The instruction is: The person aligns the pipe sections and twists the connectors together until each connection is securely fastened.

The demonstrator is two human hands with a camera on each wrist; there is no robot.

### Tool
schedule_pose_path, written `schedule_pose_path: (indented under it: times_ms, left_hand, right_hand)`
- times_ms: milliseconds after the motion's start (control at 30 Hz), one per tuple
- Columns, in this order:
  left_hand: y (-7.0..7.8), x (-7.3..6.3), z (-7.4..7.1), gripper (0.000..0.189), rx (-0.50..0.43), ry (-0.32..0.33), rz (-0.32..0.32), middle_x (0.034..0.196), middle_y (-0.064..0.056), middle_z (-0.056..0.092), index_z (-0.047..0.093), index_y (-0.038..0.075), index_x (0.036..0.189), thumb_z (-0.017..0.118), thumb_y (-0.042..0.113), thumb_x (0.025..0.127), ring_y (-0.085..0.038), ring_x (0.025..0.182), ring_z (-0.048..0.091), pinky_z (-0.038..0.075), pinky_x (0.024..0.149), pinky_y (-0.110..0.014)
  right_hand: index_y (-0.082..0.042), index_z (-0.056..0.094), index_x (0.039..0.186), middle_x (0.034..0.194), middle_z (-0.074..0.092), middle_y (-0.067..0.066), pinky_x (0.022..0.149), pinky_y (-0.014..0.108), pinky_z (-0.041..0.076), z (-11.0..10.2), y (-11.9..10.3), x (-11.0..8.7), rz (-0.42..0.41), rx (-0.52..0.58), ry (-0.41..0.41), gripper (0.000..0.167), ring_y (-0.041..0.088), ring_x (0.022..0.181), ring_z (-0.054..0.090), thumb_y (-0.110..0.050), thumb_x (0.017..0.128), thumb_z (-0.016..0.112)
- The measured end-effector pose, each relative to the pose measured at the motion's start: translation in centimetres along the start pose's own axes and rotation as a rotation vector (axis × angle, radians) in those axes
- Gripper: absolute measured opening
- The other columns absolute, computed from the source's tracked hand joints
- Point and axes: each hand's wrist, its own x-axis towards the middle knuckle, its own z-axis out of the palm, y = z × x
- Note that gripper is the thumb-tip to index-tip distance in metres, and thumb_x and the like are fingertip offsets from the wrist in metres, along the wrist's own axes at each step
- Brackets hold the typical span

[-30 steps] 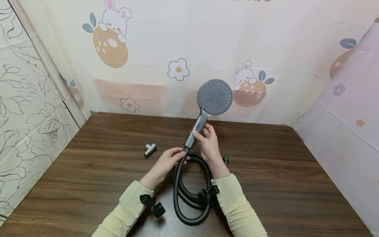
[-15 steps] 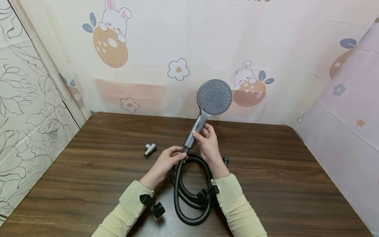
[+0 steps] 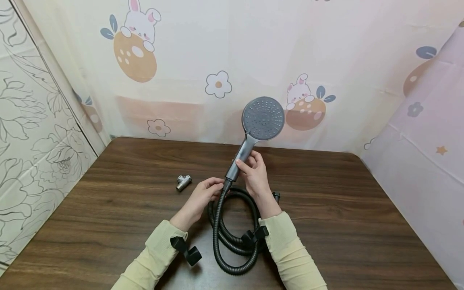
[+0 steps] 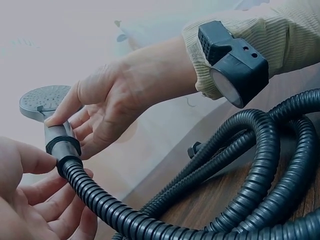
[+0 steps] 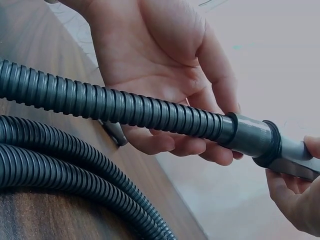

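A grey hand shower [image 3: 263,118] is held up and tilted above the table, its round spray face towards me. My right hand [image 3: 256,179] grips its handle between thumb and fingers. A black ribbed shower hose [image 3: 233,270] joins the handle's lower end through a smooth connector [image 5: 252,134]. My left hand [image 3: 203,197] pinches at this connector, the thumb on its edge and the other fingers loosely bent behind the hose. In the left wrist view, a narrow grey band shows between the black ring on the handle [image 4: 62,142] and the connector's end.
A small chrome tee fitting [image 3: 183,183] lies on the brown wooden table [image 3: 348,225], left of my hands. Coils of the hose rest under my wrists, with its free end nut [image 3: 276,196] beside my right wrist. Patterned cloth hangs behind the table.
My left hand has shifted slightly up and left at the connector, its fingers changing position there. My right hand and the hand shower have stayed nearly still.
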Motion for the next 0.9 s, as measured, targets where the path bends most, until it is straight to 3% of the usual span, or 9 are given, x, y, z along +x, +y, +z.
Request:
schedule_pose_path:
  times_ms: [200,400,533,700,800,900]
  left_hand:
    - [0.01,0.02,0.03,0.027,0.007,0.029,0.0,0.091,-0.002,0.063,0.057,-0.001,0.112,0.053,0.015,0.09,-0.01,0.079,0.058,0.045,0.083,-0.039]
    - [0.22,-0.12,0.13,0.026,0.007,0.057,-0.005,0.089,-0.002,0.064,0.059,0.0,0.109,0.058,0.014,0.088,-0.011,0.078,0.058,0.044,0.086,-0.043]
    - [0.26,-0.17,0.18,0.026,0.018,0.061,-0.007,0.089,-0.002,0.064,0.059,0.001,0.109,0.059,0.015,0.087,-0.011,0.077,0.057,0.044,0.085,-0.042]
    - [0.1,-0.25,0.16,0.029,0.028,-0.007,-0.006,0.098,-0.009,0.066,0.057,0.002,0.113,0.05,0.02,0.092,-0.015,0.087,0.06,0.042,0.088,-0.04]
    - [0.14,-0.44,0.2,0.033,0.023,-0.063,-0.011,0.1,-0.011,0.067,0.057,0.001,0.114,0.042,0.024,0.095,-0.018,0.09,0.062,0.041,0.088,-0.04]
    - [0.17,-0.5,0.22,0.034,0.023,-0.078,-0.015,0.098,-0.009,0.068,0.057,0.0,0.112,0.039,0.024,0.096,-0.016,0.087,0.062,0.042,0.086,-0.038]
  right_hand:
    - [-0.004,0.038,0.122,0.126,0.044,0.026,0.071,0.028,0.05,-0.05,0.04,0.06,-0.001,-0.005,0.002,0.041,0.012,0.085,0.061,0.009,0.086,0.053]
    - [-0.004,0.038,0.122,0.11,0.053,0.01,0.072,0.028,0.05,0.11,-0.2,-0.12,0.01,-0.005,0.014,0.041,0.011,0.085,0.061,0.008,0.086,0.054]
    - [-0.004,0.039,0.121,0.107,0.054,0.007,0.071,0.028,0.05,0.21,-0.3,-0.21,0.012,0.005,0.016,0.041,0.011,0.084,0.061,0.008,0.085,0.054]
    - [-0.004,0.039,0.12,0.106,0.055,0.006,0.071,0.028,0.049,0.22,-0.32,-0.22,0.007,0.01,0.015,0.04,0.011,0.083,0.061,0.009,0.085,0.054]
    - [-0.004,0.039,0.12,0.113,0.052,0.013,0.072,0.027,0.049,0.28,-0.41,-0.23,0.012,0.009,0.015,0.04,0.01,0.083,0.061,0.009,0.085,0.053]
    - [-0.004,0.038,0.121,0.122,0.047,0.022,0.072,0.026,0.048,0.3,-0.48,-0.22,0.017,0.008,0.013,0.04,0.009,0.083,0.06,0.009,0.085,0.053]
